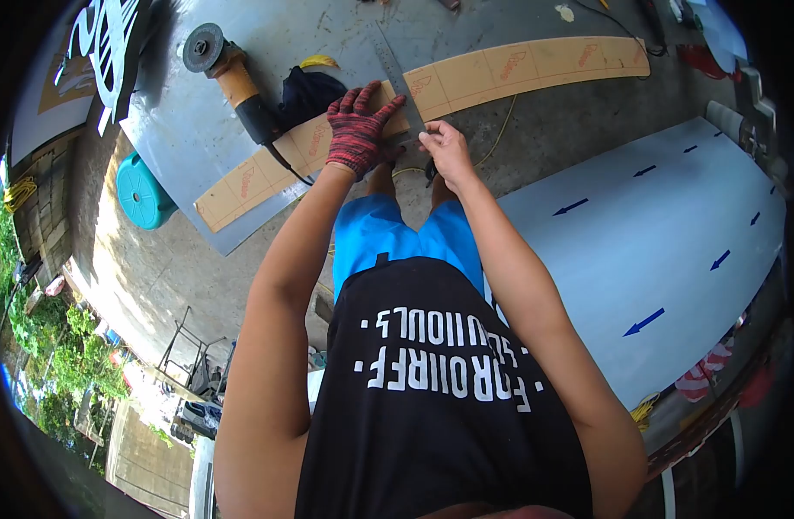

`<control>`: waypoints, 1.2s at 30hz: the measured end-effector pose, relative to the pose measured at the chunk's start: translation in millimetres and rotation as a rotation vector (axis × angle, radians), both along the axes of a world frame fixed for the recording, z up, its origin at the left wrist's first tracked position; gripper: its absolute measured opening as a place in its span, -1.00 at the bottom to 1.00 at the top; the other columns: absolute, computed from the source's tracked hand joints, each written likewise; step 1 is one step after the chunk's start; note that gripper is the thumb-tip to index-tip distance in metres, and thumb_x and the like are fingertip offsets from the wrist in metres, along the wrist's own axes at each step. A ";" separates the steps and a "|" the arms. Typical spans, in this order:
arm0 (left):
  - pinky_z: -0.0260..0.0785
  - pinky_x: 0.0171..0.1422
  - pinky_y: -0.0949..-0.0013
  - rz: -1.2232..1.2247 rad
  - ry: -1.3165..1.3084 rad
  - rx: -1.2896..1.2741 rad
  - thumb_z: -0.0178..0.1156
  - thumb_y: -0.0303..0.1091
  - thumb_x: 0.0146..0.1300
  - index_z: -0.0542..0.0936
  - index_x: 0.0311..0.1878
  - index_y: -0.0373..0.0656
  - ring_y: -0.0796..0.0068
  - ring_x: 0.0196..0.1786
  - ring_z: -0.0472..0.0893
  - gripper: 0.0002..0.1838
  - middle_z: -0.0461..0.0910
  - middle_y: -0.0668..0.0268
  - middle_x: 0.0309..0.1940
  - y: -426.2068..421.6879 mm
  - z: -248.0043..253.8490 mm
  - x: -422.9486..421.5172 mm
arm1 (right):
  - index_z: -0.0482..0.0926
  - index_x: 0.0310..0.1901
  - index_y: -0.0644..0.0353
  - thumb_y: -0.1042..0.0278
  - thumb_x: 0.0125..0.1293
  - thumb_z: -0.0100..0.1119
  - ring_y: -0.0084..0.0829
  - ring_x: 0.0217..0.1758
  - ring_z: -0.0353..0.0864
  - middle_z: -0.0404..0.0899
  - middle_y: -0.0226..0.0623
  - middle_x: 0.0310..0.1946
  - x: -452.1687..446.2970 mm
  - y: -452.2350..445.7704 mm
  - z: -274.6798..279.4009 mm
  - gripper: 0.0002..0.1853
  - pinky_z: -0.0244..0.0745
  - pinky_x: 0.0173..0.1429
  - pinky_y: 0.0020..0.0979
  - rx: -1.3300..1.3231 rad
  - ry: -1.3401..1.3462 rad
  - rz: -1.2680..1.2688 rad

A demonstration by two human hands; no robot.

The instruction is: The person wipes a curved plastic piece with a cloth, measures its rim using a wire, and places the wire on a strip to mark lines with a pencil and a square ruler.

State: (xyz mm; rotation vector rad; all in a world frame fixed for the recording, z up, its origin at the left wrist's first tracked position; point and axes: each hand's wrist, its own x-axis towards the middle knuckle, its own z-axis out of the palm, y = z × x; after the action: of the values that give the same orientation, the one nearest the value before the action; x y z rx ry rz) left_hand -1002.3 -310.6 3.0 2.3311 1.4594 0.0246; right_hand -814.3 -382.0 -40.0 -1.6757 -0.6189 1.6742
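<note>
My left hand (pixel 360 130), in a red and black knitted glove, lies with spread fingers on a strip covered in brown printed paper (pixel 250 186). A narrow metal ruler (pixel 387 56) runs across the gap between this strip and a second, curved brown-papered strip (pixel 527 73). My bare right hand (pixel 449 154) pinches the near end of the ruler, thumb and fingers together. Left of my gloved hand rests an angle grinder (pixel 238 89), its disc pointing away and its cord crossing the left strip. Beside it is a dark cloth item with a yellow part (pixel 310 93).
The strips lie on a grey metal sheet surface (pixel 168 104). At the right stands a large pale blue panel (pixel 665 233) with dark blue arrows. A teal stool (pixel 140 192) is at the left. White cut-out lettering (pixel 112 52) stands at the upper left.
</note>
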 end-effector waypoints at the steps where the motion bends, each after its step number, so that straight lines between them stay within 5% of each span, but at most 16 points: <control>1: -0.06 0.46 -0.13 -0.007 0.023 -0.026 0.54 0.31 -0.47 0.44 0.39 0.50 0.02 0.45 0.22 0.12 0.23 0.22 0.47 1.3 4.6 0.9 | 0.55 -0.02 0.33 0.48 0.39 0.22 -0.56 -0.29 0.63 0.71 -0.29 -0.31 0.6 -0.3 1.0 -0.81 0.51 -0.17 -0.50 -0.008 -0.016 0.011; 8: -0.09 0.49 -0.15 -0.019 0.087 -0.145 0.60 0.20 -0.46 0.35 0.44 0.42 0.01 0.50 0.15 0.18 0.16 0.17 0.50 7.1 27.6 10.2 | 0.54 0.01 0.29 0.33 0.37 0.26 -0.40 -0.19 0.70 0.74 -0.20 -0.26 46.1 -28.1 16.1 -0.72 0.56 -0.05 -0.38 0.073 -0.329 0.022; 19: -0.17 0.51 -0.20 -0.025 0.146 -0.114 0.54 0.21 -0.30 0.30 0.47 0.35 -0.07 0.50 0.07 0.12 0.12 0.09 0.49 2.9 17.8 15.2 | 0.49 0.04 0.33 0.47 0.40 0.12 -0.40 -0.11 0.72 0.74 -0.12 -0.20 217.6 -44.4 71.4 -0.77 0.56 0.03 -0.41 -0.004 -0.592 -0.246; 36: -0.25 0.60 -0.23 0.056 0.211 -0.249 0.67 0.01 -0.43 0.30 0.45 0.28 -0.12 0.58 -0.06 0.21 -0.02 0.04 0.54 10.2 15.5 35.2 | 0.56 -0.04 0.28 0.43 0.43 0.09 -0.42 -0.20 0.73 0.74 -0.22 -0.28 354.5 229.6 63.3 -0.84 0.57 -0.07 -0.38 0.301 -0.514 0.135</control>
State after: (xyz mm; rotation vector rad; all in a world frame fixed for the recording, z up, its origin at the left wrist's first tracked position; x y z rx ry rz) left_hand -967.1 -300.4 18.5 2.1415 1.5277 -0.3769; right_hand -459.8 -152.4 23.3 -1.8706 -1.1869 1.1531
